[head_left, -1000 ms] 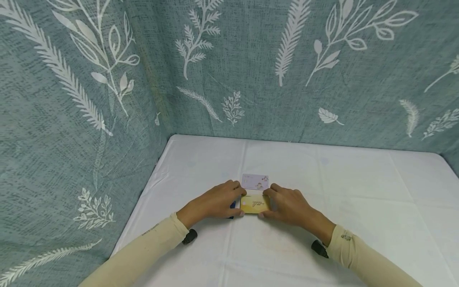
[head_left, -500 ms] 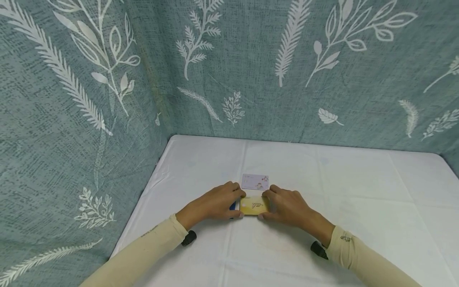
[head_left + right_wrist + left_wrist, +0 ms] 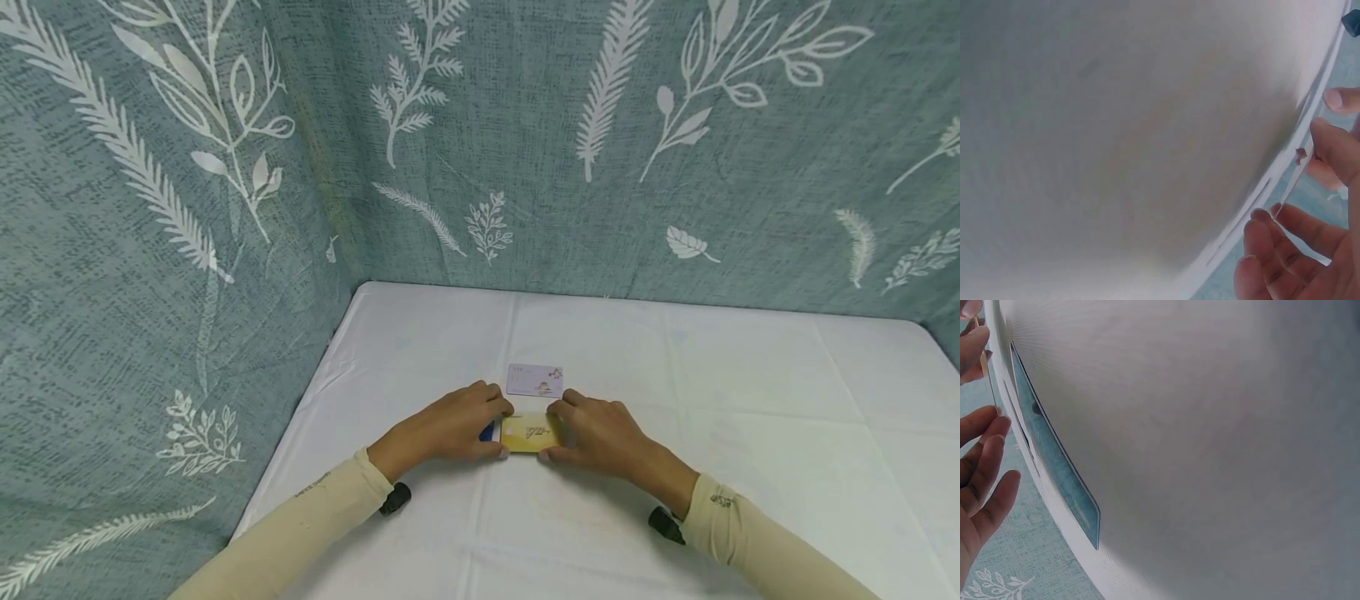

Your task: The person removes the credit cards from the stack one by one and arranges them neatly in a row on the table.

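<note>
Both hands hold a yellow card (image 3: 529, 433) between them in the head view. My left hand (image 3: 456, 423) pinches its left end, fingertips on the far edge and thumb on the near edge. At the right end my right hand (image 3: 603, 435) grips it the same way. In the left wrist view the card (image 3: 991, 384) is edge-on and appears a little above the cloth. A blue card (image 3: 1063, 462) lies flat on the table, mostly covered by the left hand in the head view. Just beyond the yellow card lies a pale VIP card (image 3: 534, 380) with a floral print.
A white cloth covers the table (image 3: 750, 467). Green curtains (image 3: 525, 125) with white leaf prints hang along its back and left sides. Black wrist devices (image 3: 395, 498) show beneath both forearms.
The yellow card has shifted slightly toward the person, with both hands keeping hold of it. A wider strip of cloth now separates it from the pale card, which has stayed in place.
</note>
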A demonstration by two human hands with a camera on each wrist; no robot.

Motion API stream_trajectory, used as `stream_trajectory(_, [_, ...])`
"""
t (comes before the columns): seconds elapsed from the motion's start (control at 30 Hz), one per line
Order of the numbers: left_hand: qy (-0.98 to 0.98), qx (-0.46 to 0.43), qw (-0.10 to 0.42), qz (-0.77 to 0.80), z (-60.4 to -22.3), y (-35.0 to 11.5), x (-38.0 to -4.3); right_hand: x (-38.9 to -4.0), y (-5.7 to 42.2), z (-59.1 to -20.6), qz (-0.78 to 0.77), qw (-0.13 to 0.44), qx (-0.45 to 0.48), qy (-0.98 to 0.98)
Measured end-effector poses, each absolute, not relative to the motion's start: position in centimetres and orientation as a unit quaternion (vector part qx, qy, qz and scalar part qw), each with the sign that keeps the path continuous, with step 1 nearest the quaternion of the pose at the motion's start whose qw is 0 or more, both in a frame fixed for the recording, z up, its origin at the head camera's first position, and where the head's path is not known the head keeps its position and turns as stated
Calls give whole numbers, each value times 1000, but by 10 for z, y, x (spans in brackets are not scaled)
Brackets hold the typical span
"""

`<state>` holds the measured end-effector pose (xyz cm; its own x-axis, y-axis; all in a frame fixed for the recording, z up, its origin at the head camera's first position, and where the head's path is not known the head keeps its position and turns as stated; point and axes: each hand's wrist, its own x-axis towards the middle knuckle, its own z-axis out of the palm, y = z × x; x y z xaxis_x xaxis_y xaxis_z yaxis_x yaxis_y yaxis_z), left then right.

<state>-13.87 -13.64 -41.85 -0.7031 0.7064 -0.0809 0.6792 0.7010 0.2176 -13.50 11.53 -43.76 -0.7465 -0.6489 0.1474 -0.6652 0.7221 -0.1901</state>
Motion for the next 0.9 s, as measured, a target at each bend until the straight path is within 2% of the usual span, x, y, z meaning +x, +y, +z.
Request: stream_trajectory(0.9, [919, 378, 90, 64, -420, -137, -141, -134, 112, -441, 120, 21, 360, -925])
